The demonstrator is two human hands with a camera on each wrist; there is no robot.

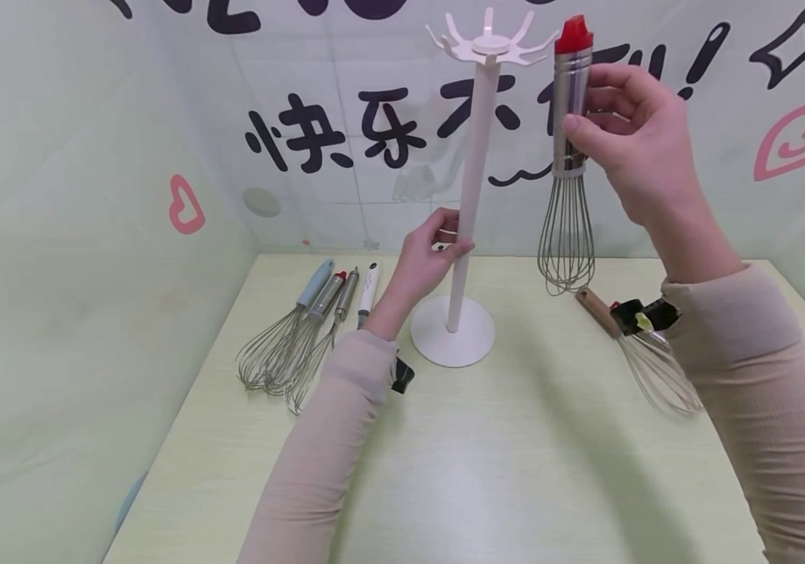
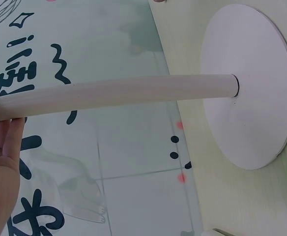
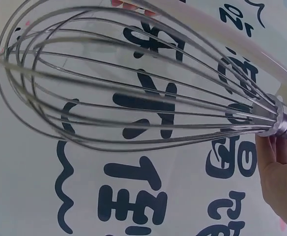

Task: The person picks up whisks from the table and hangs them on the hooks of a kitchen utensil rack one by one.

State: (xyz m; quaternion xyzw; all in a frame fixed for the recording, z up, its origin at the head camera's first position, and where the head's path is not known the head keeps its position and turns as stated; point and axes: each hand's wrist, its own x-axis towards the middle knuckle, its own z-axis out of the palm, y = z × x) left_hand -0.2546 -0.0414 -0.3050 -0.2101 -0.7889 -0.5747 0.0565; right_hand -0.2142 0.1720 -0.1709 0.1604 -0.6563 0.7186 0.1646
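My right hand pinches the steel handle of a whisk with a red cap, held upright with its wire loops downward. The whisk is beside and right of the top of a white stand, whose crown of hooks spreads at the height of the handle. My left hand grips the stand's pole about halfway up, thumb in front. In the left wrist view the pole rises from a round base on the table. The right wrist view shows the whisk's wires close up.
Several whisks lie at the left of the table, among them a blue-handled one and a white-handled one. A brown-handled whisk lies at the right, partly behind my right sleeve. A printed cloth hangs behind.
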